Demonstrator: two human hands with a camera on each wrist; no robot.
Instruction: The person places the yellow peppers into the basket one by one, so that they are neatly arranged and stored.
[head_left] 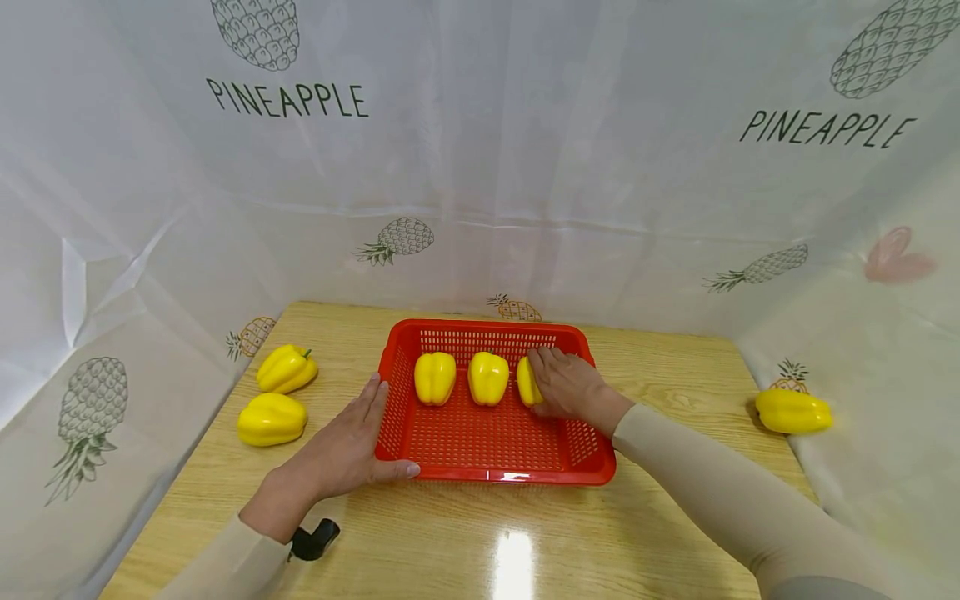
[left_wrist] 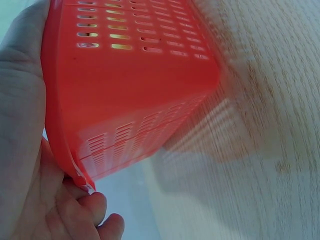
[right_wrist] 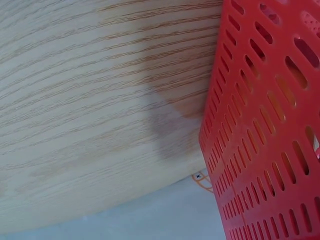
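A red plastic basket [head_left: 487, 475] with slotted walls stands on the table. My left hand [head_left: 337, 454] grips its near left corner, with the thumb along the front rim and the fingers at the left side. In the left wrist view, the fingertips [left_wrist: 93, 207] curl by the basket's rim. Inside the basket, a yellow bell pepper [head_left: 435, 379] and a second bell pepper [head_left: 488, 378] stand side by side. To their right, my right hand [head_left: 566, 383] holds a third bell pepper [head_left: 527, 382], covering part of it. The right wrist view shows only the basket wall [right_wrist: 270, 135] and table.
Two yellow bell peppers, a stemmed pepper [head_left: 287, 369] and a nearer pepper [head_left: 272, 419], lie left of the basket. Another pepper [head_left: 793, 411] lies at the table's right edge. A white pineapple-print sheet [head_left: 480, 167] surrounds the wooden table [head_left: 420, 542].
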